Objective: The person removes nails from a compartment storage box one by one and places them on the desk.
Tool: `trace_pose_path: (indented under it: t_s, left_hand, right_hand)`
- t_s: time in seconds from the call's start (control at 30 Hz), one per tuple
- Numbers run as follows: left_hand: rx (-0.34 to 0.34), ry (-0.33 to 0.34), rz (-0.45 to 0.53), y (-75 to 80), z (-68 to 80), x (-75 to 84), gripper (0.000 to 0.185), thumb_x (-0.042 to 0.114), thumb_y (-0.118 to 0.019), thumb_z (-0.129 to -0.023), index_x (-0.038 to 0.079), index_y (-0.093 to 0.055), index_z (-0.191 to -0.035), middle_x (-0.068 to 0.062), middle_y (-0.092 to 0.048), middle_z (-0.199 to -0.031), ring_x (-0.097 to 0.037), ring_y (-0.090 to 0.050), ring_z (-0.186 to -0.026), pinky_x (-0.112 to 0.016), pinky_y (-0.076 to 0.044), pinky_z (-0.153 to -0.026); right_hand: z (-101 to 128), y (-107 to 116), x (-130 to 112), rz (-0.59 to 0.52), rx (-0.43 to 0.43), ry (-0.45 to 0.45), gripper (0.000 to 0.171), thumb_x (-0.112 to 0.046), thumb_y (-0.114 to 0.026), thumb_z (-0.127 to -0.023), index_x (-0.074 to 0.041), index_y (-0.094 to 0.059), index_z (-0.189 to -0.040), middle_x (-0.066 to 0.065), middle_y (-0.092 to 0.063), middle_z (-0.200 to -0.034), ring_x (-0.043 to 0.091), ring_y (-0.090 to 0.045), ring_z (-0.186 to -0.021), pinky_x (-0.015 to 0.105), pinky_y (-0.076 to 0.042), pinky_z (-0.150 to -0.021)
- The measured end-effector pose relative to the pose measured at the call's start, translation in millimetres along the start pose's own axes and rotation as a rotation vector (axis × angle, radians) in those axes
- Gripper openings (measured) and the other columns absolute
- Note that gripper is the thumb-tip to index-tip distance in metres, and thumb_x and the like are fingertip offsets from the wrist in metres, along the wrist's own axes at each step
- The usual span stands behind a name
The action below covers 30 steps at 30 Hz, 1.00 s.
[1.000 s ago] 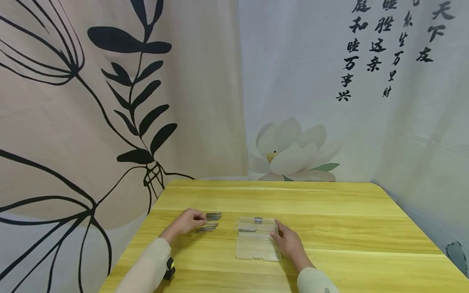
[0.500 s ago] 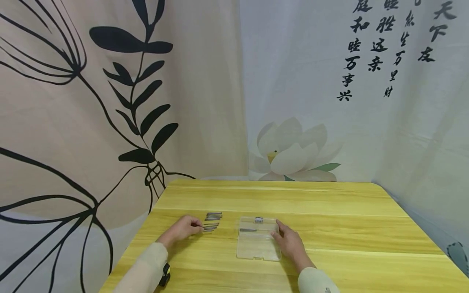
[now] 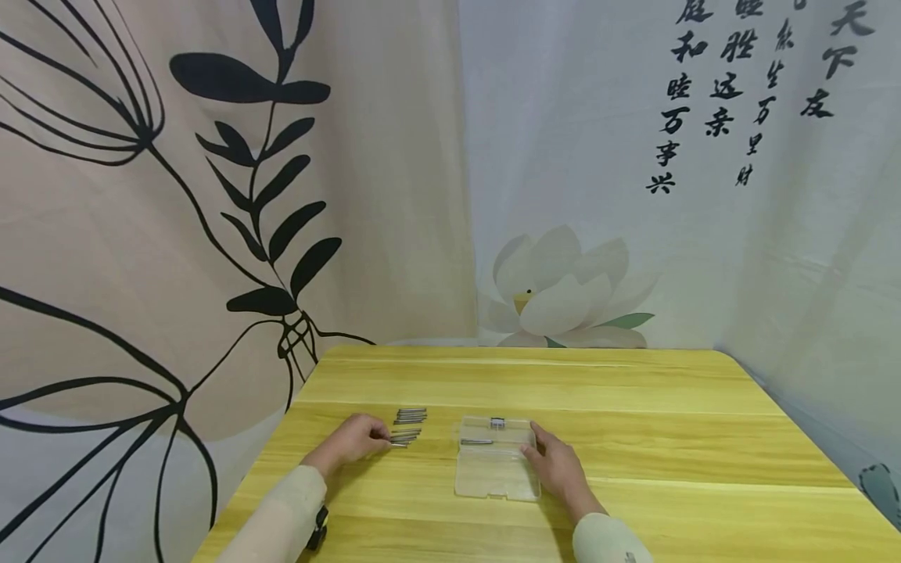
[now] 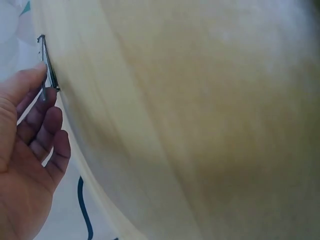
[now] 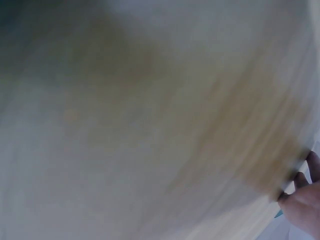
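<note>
While the left hand (image 3: 355,439) rests on the table (image 3: 633,407) with fingertips pinching one thin metal rod (image 3: 398,443) at the near edge of the loose rod pile (image 3: 408,416), the right hand (image 3: 556,467) lies flat-fingered against the right side of the clear plastic case (image 3: 496,469), steadying it. One rod (image 3: 476,442) already sits inside the case near its far end, beside a small metal clip (image 3: 497,423). Step looks like pick-up from the pile. Next move likely needs a clean lift of a single rod without dragging its neighbours, then carrying it right to the case. Right wrist view is too blurred to help.
</note>
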<state>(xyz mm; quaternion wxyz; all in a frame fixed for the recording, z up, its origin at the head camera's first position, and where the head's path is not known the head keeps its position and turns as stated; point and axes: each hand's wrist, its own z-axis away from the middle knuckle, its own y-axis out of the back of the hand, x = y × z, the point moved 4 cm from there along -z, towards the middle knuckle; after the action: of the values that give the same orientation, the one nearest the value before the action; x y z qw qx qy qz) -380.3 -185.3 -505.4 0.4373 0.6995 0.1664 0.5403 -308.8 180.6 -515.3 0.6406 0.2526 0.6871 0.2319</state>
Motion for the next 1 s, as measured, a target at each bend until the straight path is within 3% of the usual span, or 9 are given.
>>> trace_pose_path:
  t_s: [0.2, 0.4, 0.6, 0.77, 1.0]
  left_hand:
    - [0.002, 0.000, -0.013, 1.1, 0.8, -0.2, 0.004, 0.008, -0.077, -0.086, 0.005, -0.074, -0.087, 0.005, -0.067, -0.081, -0.010, -0.058, -0.074, -0.029, -0.050, -0.065]
    - [0.010, 0.012, -0.033, 4.9, 0.4, -0.2, 0.004, 0.010, -0.077, -0.086, 0.008, -0.074, -0.085, 0.007, -0.066, -0.079, -0.010, -0.057, -0.071, -0.030, -0.048, -0.063]
    - [0.014, -0.013, -0.053, 5.9, -4.1, 3.9, 0.005, 0.011, -0.076, -0.088, 0.011, -0.073, -0.084, 0.007, -0.065, -0.079, -0.010, -0.055, -0.069, -0.029, -0.047, -0.061]
    - [0.010, -0.030, -0.061, 6.5, -9.2, 14.0, 0.003, 0.011, -0.073, -0.091, 0.010, -0.074, -0.088, 0.006, -0.065, -0.081, -0.011, -0.055, -0.069, -0.030, -0.047, -0.061]
    - [-0.007, -0.048, 0.008, 4.9, -21.8, 34.2, 0.011, 0.014, -0.067, -0.096, 0.006, -0.073, -0.102, 0.005, -0.066, -0.089, -0.012, -0.059, -0.078, -0.033, -0.050, -0.068]
  right_hand:
    - [-1, 0, 0, 0.013, 0.005, 0.007, 0.054, -0.026, -0.056, -0.102, -0.001, -0.042, -0.148, 0.026, -0.051, -0.141, 0.049, -0.038, -0.134, 0.063, -0.028, -0.107]
    - [-2, 0, 1, 0.010, 0.000, 0.006, 0.054, -0.026, -0.057, -0.102, -0.001, -0.043, -0.149, 0.026, -0.051, -0.140, 0.050, -0.038, -0.134, 0.065, -0.025, -0.108]
    - [-1, -1, 1, 0.004, -0.009, 0.010, 0.054, -0.024, -0.057, -0.102, 0.000, -0.042, -0.148, 0.027, -0.051, -0.139, 0.050, -0.039, -0.133, 0.064, -0.030, -0.106]
    - [-1, 1, 0, 0.008, -0.005, 0.017, 0.053, -0.024, -0.057, -0.102, 0.000, -0.043, -0.148, 0.027, -0.052, -0.139, 0.050, -0.040, -0.133, 0.064, -0.028, -0.107]
    - [0, 3, 0, 0.028, 0.001, 0.017, 0.053, -0.025, -0.056, -0.103, 0.000, -0.043, -0.148, 0.026, -0.052, -0.140, 0.049, -0.039, -0.133, 0.066, -0.022, -0.108]
